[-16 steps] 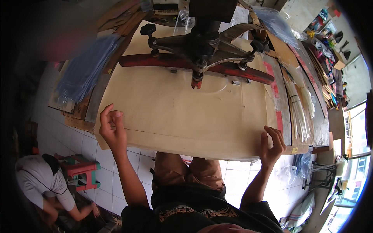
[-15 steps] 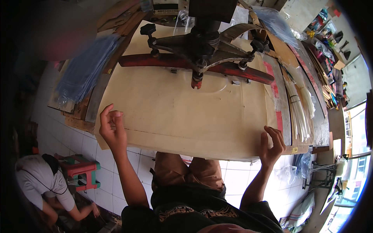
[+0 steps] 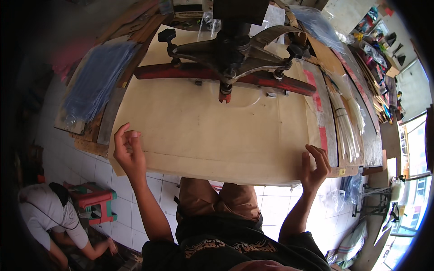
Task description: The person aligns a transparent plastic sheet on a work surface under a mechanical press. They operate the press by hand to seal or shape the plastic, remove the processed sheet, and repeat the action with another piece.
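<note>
A large tan sheet [image 3: 217,131] is spread flat over the bench, its near edge hanging slightly past the front. The near left corner of the sheet is met by the left hand [image 3: 129,151], whose fingers are curled loosely with the thumb raised; whether the edge is actually pinched cannot be told. The near right edge is touched by the right hand [image 3: 314,167], its fingers spread open and bent over the sheet's rim, nothing being gripped. At the far side, a dark metal press [image 3: 230,49] with a red bar [image 3: 199,72] is set across the sheet. A blue plastic stack [image 3: 97,79] is laid to the left, and white strips [image 3: 346,117] are bundled to the right. At lower left, another person [image 3: 49,217] is seen crouched beside a small stool [image 3: 95,201] on the tiled floor [image 3: 86,167].
</note>
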The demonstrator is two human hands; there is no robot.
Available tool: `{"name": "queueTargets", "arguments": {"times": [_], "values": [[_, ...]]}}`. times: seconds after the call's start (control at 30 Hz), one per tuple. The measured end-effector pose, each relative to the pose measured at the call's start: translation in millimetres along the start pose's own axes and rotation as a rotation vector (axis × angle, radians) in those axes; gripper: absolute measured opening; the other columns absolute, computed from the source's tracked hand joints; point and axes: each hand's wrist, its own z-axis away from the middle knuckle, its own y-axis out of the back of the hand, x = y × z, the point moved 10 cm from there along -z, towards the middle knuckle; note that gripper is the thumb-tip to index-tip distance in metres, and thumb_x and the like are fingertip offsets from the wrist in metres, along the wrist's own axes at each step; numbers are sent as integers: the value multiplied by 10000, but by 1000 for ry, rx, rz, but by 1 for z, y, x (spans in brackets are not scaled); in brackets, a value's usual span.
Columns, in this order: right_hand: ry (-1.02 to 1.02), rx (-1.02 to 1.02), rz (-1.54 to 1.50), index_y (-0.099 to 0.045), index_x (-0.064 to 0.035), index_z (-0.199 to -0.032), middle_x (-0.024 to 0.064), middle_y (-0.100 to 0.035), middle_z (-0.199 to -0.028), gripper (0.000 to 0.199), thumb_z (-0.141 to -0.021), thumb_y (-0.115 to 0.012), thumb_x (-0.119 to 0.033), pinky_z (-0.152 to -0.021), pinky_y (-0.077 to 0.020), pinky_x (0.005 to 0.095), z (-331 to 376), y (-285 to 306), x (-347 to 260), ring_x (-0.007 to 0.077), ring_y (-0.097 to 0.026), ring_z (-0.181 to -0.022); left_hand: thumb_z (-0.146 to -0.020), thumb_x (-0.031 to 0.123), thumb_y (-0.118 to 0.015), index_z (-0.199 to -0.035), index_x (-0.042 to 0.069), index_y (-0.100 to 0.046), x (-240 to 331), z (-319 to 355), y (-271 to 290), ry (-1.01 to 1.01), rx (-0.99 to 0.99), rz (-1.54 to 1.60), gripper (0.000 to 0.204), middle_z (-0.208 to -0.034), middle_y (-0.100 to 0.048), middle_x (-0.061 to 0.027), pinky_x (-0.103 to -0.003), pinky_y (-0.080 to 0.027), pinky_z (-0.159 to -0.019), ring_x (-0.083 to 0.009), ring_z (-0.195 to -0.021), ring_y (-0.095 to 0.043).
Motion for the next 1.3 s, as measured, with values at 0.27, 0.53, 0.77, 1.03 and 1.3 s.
{"name": "queueTargets", "arguments": {"times": [0.27,0.53,0.77,1.03,1.3], "values": [[0,-2,0,-762,28,-1040,171,-762,-1003,180,-865,-735,-4,-846,-564,393,0,0,1,308,-728,-950,-1039,187,-624,-1266,44,-648,-6,1,0,43,-14,10,269,-917,-709,-54,-280,-472,-786,-123,-864,-649],[-9,-5,3,-764,30,-1041,173,-762,-1003,182,-864,-736,-3,-851,-566,396,1,0,3,312,-729,-962,-1040,177,-622,-1263,46,-652,-5,1,0,36,-12,9,261,-917,-709,-49,-275,-467,-767,-113,-848,-638],[-10,-2,2,-767,30,-1039,177,-763,-1003,183,-862,-742,-7,-853,-566,397,1,0,2,314,-729,-964,-1042,175,-620,-1260,45,-655,-7,1,0,38,-15,14,256,-912,-707,-48,-268,-468,-758,-108,-840,-633],[-9,5,3,-766,31,-1038,176,-762,-1002,180,-864,-747,-11,-847,-567,393,0,1,1,311,-731,-952,-990,69,-619,-1243,23,-648,-3,0,1,10,5,22,258,-893,-717,-78,-281,-488,-712,-117,-799,-639],[-1,18,2,-766,30,-1030,173,-758,-993,170,-864,-743,0,-844,-564,389,1,2,1,311,-730,-940,-1031,146,-622,-1247,29,-654,-7,1,-1,57,-27,28,248,-907,-706,-55,-269,-475,-781,-115,-860,-641]]}}
